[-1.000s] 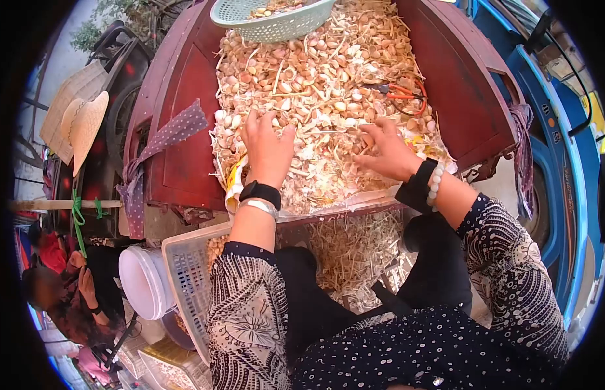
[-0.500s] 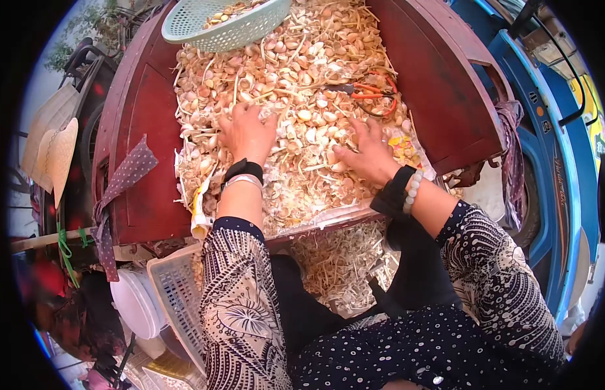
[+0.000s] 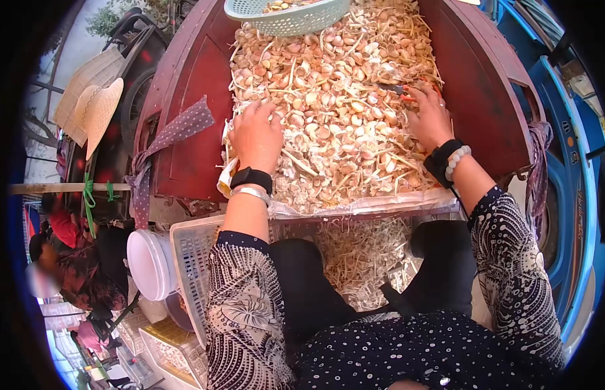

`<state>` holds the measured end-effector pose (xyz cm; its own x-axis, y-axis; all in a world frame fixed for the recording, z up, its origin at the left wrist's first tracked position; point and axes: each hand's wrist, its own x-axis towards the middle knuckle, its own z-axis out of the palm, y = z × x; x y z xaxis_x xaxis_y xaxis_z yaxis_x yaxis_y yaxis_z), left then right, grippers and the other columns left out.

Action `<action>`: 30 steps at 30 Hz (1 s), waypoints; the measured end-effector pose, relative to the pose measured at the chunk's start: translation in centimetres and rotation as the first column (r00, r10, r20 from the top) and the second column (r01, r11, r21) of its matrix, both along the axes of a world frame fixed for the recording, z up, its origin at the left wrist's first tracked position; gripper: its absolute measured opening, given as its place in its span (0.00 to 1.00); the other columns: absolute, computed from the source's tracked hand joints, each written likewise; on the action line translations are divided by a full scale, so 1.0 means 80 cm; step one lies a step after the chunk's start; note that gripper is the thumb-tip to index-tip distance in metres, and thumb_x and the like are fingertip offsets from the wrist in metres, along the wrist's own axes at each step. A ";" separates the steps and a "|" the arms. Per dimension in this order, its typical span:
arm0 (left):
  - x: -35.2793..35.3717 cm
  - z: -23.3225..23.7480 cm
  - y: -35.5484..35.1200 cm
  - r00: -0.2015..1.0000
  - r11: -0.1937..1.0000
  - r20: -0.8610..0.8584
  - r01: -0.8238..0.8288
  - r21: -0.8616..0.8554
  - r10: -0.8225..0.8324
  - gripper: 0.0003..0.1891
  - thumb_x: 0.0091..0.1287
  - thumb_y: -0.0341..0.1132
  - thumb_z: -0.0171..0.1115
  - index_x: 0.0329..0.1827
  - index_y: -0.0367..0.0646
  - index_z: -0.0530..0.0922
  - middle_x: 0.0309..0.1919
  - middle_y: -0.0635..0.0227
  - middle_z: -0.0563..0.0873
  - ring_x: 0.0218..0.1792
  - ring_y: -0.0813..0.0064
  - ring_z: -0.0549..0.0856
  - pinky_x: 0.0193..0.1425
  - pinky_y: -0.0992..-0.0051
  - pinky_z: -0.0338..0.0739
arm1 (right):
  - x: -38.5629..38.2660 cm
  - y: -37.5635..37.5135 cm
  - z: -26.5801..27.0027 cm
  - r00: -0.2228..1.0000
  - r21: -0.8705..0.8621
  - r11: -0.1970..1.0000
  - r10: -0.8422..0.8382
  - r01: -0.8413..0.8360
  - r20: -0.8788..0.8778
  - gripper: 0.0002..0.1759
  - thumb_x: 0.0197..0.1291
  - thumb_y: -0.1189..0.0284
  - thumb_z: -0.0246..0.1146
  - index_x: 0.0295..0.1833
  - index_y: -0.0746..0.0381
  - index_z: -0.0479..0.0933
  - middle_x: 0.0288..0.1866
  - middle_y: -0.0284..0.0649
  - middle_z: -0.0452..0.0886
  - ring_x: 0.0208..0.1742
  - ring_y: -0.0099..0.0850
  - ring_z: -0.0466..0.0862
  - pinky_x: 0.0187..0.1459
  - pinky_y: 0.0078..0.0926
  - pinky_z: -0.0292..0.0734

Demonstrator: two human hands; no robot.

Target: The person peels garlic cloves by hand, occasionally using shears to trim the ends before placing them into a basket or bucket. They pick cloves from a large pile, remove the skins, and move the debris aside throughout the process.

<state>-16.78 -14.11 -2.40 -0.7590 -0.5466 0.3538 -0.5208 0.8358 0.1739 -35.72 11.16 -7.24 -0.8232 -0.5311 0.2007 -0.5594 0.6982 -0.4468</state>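
A thick layer of loose garlic cloves, with dry stalks and papery skins (image 3: 341, 117), covers the bed between two dark red side panels. My left hand (image 3: 257, 135) rests on the left side of the cloves, fingers apart and pointing away from me. On the right, my right hand (image 3: 432, 120) lies over the orange handles of a cutting tool, pruning shears by their look (image 3: 395, 88). Its fingers look stretched out and partly cover the handles. The dark blades point left among the cloves.
A pale green perforated basket (image 3: 286, 18) holding some cloves stands at the far end. Red panels (image 3: 195, 110) rise at both sides. Near my legs are a plastic crate (image 3: 192, 260), a white bucket (image 3: 148, 265) and a heap of stalks (image 3: 361, 260). A blue vehicle (image 3: 569, 169) stands at right.
My right hand has moved right and away from me, onto the shears' handles. My left hand has shifted toward the left edge of the cloves. The whole view has shifted.
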 end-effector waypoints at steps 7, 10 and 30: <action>0.000 0.004 -0.056 0.809 0.926 0.510 -0.373 0.061 0.293 0.32 0.52 0.52 0.65 0.60 0.49 0.72 0.60 0.58 0.70 0.59 0.52 0.70 0.59 0.61 0.72 | -0.028 -0.021 0.004 0.995 0.302 0.952 -0.017 0.045 -0.095 0.27 0.48 0.75 0.60 0.58 0.50 0.72 0.56 0.43 0.72 0.58 0.42 0.72 0.57 0.38 0.61; -0.014 0.000 -0.048 0.796 0.891 0.506 -0.441 0.112 0.331 0.34 0.51 0.53 0.66 0.61 0.50 0.71 0.61 0.58 0.70 0.60 0.51 0.70 0.59 0.62 0.72 | -0.016 -0.014 0.019 1.000 0.234 0.972 -0.012 0.012 -0.003 0.27 0.44 0.70 0.65 0.55 0.51 0.74 0.54 0.44 0.73 0.58 0.41 0.73 0.56 0.37 0.62; -0.054 -0.056 -0.087 0.965 0.945 0.036 -0.261 0.198 0.259 0.30 0.57 0.54 0.60 0.59 0.44 0.72 0.61 0.49 0.70 0.63 0.54 0.69 0.65 0.63 0.62 | 0.048 0.057 0.033 0.995 -0.305 0.952 0.021 0.009 0.095 0.24 0.36 0.73 0.64 0.47 0.60 0.77 0.47 0.42 0.77 0.51 0.41 0.76 0.54 0.32 0.67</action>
